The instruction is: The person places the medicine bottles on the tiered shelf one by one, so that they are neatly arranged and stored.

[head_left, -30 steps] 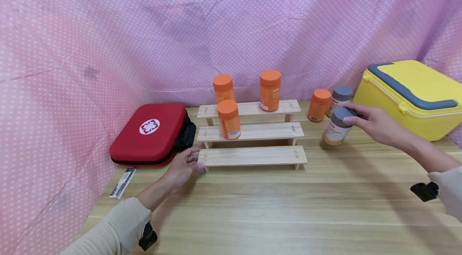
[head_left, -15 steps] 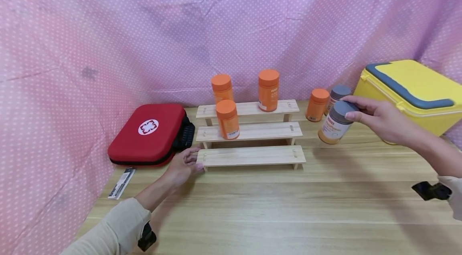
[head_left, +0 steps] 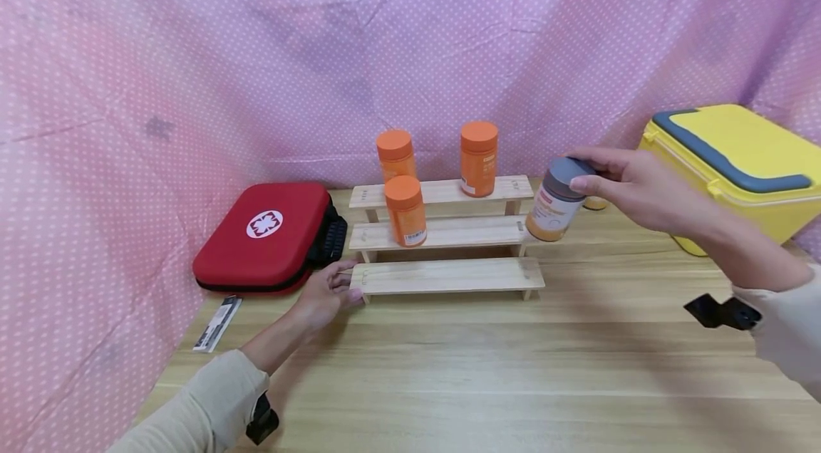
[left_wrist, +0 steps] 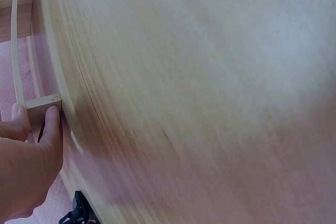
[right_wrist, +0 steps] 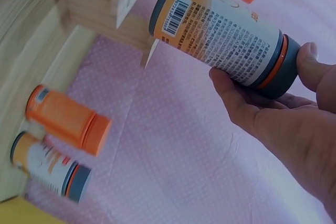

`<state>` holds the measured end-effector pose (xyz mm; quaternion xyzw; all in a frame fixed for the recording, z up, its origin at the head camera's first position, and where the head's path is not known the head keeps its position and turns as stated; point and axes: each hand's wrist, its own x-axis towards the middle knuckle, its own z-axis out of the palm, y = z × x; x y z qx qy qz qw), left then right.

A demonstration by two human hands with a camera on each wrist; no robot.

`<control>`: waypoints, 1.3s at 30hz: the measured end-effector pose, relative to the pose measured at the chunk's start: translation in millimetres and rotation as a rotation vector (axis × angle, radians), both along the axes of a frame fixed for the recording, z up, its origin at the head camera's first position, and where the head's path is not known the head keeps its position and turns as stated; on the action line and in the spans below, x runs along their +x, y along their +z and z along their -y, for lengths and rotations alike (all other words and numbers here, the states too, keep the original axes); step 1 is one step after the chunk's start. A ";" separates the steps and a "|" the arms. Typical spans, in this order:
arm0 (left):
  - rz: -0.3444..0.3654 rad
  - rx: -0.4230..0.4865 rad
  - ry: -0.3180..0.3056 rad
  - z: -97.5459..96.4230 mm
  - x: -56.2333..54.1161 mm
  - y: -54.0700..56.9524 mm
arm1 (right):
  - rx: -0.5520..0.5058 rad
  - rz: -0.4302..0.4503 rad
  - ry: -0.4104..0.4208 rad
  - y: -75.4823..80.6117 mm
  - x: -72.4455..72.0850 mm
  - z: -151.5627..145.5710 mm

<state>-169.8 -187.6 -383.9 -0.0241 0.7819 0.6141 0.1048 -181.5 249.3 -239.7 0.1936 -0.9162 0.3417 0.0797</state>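
Note:
My right hand [head_left: 651, 193] holds a supplement bottle [head_left: 553, 209] by its grey cap, thumb on one side and fingers on the other. Tilted and lifted, the bottle is beside the right end of a three-step wooden rack [head_left: 442, 276]. My left hand [head_left: 323, 298] pinches the rack's left front end; the left wrist view shows thumb and fingers around a wooden leg [left_wrist: 43, 107]. Two orange bottles [head_left: 479, 159] [head_left: 395, 154] stand on the top step, and another orange bottle [head_left: 406, 214] stands on the middle step.
In the right wrist view, an orange bottle [right_wrist: 68, 119] and a second grey-capped bottle [right_wrist: 47, 166] stand on the table; the head view mostly hides them. A yellow box [head_left: 737, 161] is at right. A red case [head_left: 266, 243] and a small flat packet [head_left: 218, 325] lie at left.
My right hand has lifted the grey-capped bottle from the table and carried it left to the rack's right end. The left hand stays on the rack.

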 end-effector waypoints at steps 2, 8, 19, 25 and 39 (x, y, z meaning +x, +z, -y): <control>-0.002 -0.006 -0.002 0.1 0.0 -0.1 | -0.022 0.013 0.036 0.3 -4.5 11.6; -0.039 0.024 -0.024 2.8 0.9 -2.7 | -0.082 0.067 0.092 -5.9 -20.5 45.3; -0.011 0.007 -0.007 -0.5 0.6 -1.0 | -0.050 0.083 0.142 -20.9 -36.6 80.1; -0.006 0.013 0.002 -0.1 0.9 0.3 | -0.039 0.106 0.112 -19.1 -39.7 84.9; -0.011 -0.009 -0.006 0.9 -0.1 -1.0 | -0.064 0.242 0.148 -11.9 -39.0 72.4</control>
